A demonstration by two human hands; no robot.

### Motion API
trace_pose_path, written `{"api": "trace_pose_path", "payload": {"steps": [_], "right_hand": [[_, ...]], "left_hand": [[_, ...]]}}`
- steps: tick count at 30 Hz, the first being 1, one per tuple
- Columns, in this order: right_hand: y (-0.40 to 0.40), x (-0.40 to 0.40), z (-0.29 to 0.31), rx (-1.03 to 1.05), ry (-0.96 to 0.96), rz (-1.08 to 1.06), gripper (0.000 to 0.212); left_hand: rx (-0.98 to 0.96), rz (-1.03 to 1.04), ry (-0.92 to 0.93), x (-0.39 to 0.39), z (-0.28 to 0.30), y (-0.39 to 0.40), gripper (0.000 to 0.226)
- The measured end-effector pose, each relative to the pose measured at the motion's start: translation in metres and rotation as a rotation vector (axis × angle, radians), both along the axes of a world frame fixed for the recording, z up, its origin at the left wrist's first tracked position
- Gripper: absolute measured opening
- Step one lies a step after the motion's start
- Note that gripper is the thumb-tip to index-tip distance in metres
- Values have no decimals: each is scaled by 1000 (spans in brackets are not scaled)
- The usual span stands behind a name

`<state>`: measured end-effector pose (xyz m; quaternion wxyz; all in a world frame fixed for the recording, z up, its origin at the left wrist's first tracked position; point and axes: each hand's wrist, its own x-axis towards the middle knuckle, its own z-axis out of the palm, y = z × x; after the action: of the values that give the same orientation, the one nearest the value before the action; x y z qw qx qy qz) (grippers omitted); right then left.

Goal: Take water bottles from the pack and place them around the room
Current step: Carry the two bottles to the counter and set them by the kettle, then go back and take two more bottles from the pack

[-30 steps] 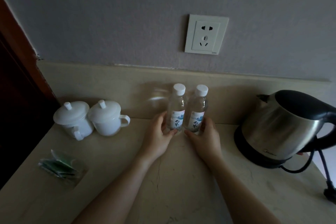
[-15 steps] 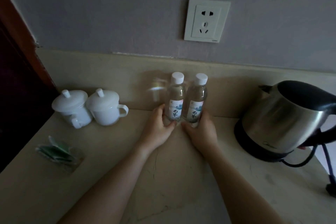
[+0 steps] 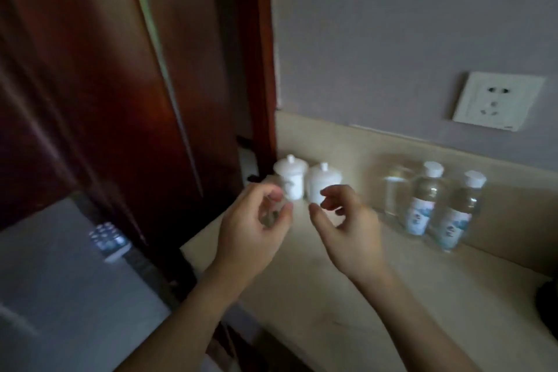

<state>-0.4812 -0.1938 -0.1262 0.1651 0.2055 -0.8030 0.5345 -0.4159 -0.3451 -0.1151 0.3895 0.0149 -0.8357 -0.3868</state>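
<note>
- Standing side by side at the right of the frame, two water bottles (image 3: 421, 205) (image 3: 459, 214) lean close to the wall on the counter (image 3: 347, 296).
- Left hand (image 3: 256, 226) and right hand (image 3: 347, 226) float in the middle, fingers loosely curled, holding nothing.
- Two white lidded cups (image 3: 305, 181) sit just behind the hands.
- This spot looks done, I think.
- Next, the person likely needs to go back to the pack, which is not in sight, for more bottles.

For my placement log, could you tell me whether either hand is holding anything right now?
Nothing: the left hand and right hand hang loosely curled; both bottles stand untouched.
</note>
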Motion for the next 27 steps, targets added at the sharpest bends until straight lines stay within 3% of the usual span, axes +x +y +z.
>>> {"api": "trace_pose_path", "payload": {"steps": [4, 7, 13, 18, 27], "right_hand": [[-116, 51, 17, 44, 42, 358, 23], [-193, 99, 24, 51, 36, 590, 22], [-311, 180, 26, 59, 21, 926, 26], [-389, 200, 28, 90, 48, 990, 34], [-518, 192, 37, 95, 12, 917, 37]], "left_hand": [[-29, 253, -66, 94, 6, -93, 8], [18, 477, -122, 167, 6, -147, 12], [59, 809, -132, 276, 10, -228, 11], [94, 899, -132, 313, 17, -298, 20], [136, 791, -78, 316, 26, -439, 24]]}}
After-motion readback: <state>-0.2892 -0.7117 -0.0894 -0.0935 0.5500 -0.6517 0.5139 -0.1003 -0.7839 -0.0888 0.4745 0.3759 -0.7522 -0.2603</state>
